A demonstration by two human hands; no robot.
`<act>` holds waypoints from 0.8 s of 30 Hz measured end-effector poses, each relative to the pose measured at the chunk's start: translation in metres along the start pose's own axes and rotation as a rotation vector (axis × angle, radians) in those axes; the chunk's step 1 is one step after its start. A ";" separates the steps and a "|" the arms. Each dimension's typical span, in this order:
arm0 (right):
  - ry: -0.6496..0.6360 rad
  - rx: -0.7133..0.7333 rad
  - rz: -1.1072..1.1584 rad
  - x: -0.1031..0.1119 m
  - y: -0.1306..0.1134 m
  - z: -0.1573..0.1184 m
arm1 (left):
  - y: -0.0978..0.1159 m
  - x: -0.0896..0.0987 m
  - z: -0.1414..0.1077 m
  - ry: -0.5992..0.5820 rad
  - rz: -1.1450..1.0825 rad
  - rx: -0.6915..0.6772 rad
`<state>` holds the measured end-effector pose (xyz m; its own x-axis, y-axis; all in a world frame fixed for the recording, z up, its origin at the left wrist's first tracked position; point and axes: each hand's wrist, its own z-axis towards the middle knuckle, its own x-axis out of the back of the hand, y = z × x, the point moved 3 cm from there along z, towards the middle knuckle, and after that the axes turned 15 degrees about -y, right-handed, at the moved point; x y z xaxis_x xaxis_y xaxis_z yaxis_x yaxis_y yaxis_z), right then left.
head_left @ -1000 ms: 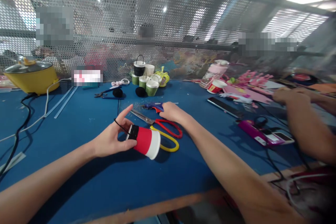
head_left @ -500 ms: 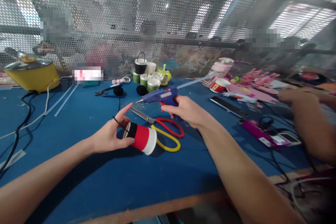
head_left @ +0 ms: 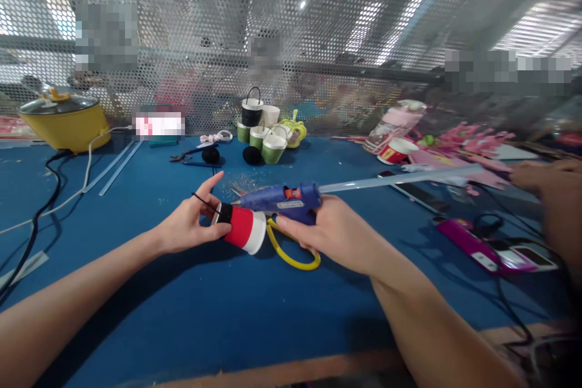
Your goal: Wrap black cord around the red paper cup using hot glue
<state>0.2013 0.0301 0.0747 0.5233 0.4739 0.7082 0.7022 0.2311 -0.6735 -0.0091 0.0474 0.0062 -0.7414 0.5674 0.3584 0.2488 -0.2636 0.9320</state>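
While left hand (head_left: 188, 225) grips red-and-white cup (head_left: 240, 226) tilted over counter (head_left: 204, 315) and right hand (head_left: 345, 231) grips glue gun (head_left: 273, 199), nozzle (head_left: 236, 202) near black band (head_left: 224, 213), a slip could smear the cup or burn left fingers (head_left: 211, 184)

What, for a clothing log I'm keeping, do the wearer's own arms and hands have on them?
The left hand and right hand wear no gloves, and no ring or watch shows. The left arm and right arm are sleeveless as far as they show. Some right-hand fingers are hidden.
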 end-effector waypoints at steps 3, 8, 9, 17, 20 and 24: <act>0.043 0.083 -0.137 -0.001 -0.002 -0.001 | -0.002 0.001 0.000 0.005 -0.003 -0.005; 0.063 0.146 -0.278 -0.001 -0.005 -0.004 | -0.005 0.003 0.001 0.011 0.011 -0.001; 0.070 0.152 -0.294 -0.001 -0.005 -0.005 | -0.006 0.003 0.001 0.011 0.012 0.002; -0.009 0.079 -0.280 -0.004 -0.004 -0.006 | -0.005 0.002 0.001 0.011 0.018 0.003; 0.001 0.084 -0.300 -0.004 -0.003 -0.006 | -0.006 0.002 0.001 0.010 0.028 -0.017; -0.012 0.093 -0.283 -0.004 -0.003 -0.008 | -0.006 0.003 0.001 0.003 0.026 -0.025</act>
<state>0.2006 0.0207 0.0752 0.3067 0.3898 0.8683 0.7717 0.4323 -0.4666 -0.0117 0.0515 0.0013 -0.7369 0.5578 0.3818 0.2520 -0.2975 0.9209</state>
